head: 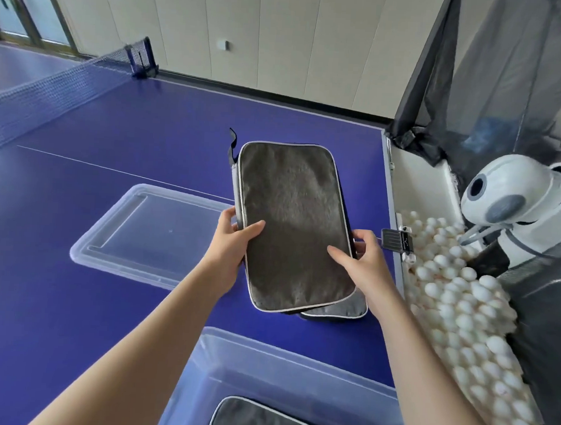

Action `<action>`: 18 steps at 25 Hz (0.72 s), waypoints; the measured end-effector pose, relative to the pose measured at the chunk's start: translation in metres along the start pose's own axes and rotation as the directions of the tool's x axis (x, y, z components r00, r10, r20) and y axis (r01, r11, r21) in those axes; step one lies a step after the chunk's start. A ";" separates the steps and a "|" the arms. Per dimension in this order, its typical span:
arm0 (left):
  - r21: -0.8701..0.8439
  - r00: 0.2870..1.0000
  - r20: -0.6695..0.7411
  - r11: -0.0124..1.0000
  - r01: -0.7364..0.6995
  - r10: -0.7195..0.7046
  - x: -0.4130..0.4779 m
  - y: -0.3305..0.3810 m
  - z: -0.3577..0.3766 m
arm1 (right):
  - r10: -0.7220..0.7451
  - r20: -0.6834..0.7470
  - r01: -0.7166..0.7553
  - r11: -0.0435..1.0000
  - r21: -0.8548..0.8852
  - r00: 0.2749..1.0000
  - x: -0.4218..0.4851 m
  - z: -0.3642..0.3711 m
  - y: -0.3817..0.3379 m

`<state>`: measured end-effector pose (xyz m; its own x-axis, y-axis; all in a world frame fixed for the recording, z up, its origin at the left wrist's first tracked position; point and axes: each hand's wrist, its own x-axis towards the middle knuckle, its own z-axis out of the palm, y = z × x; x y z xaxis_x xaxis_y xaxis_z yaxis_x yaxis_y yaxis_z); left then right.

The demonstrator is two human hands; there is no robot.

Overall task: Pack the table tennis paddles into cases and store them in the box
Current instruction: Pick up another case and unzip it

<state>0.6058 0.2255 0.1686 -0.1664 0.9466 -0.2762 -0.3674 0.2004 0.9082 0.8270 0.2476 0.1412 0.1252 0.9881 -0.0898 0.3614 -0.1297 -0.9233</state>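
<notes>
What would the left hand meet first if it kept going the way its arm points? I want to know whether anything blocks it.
The left hand already grips the grey paddle case, so the case comes first. Beyond it lies bare blue table, and the way looks free, though depth is hard to judge.

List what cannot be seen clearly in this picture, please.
- Paddles: none visible in the head view; the closed case, held by the left hand and right hand, hides any contents.
- Second case: mostly covered by the held case.
- Box and the case inside: cut off by the bottom edge.
</notes>
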 end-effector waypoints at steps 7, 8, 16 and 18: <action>0.001 0.991 -0.054 0.993 -0.121 0.121 -0.074 0.043 -0.072 | -0.144 0.099 0.132 0.984 0.124 0.985 -0.067 0.047 -0.043; 0.001 0.989 -0.058 0.991 -0.137 0.137 -0.082 0.047 -0.084 | -0.149 0.130 0.129 0.981 0.148 0.980 -0.075 0.057 -0.047; 0.094 0.937 -0.091 0.939 -0.330 0.338 -0.152 0.094 -0.231 | -0.198 0.271 0.168 0.977 0.128 0.942 -0.148 0.164 -0.102; 0.163 0.921 -0.086 0.917 -0.364 0.380 -0.168 0.103 -0.275 | -0.272 0.255 0.248 0.961 0.123 0.928 -0.171 0.196 -0.124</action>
<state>0.3448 0.0177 0.2220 -0.3713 0.9263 0.0640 -0.1278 -0.1193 0.9846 0.5798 0.1111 0.1980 -0.2175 0.9733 0.0731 0.2651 0.1310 -0.9553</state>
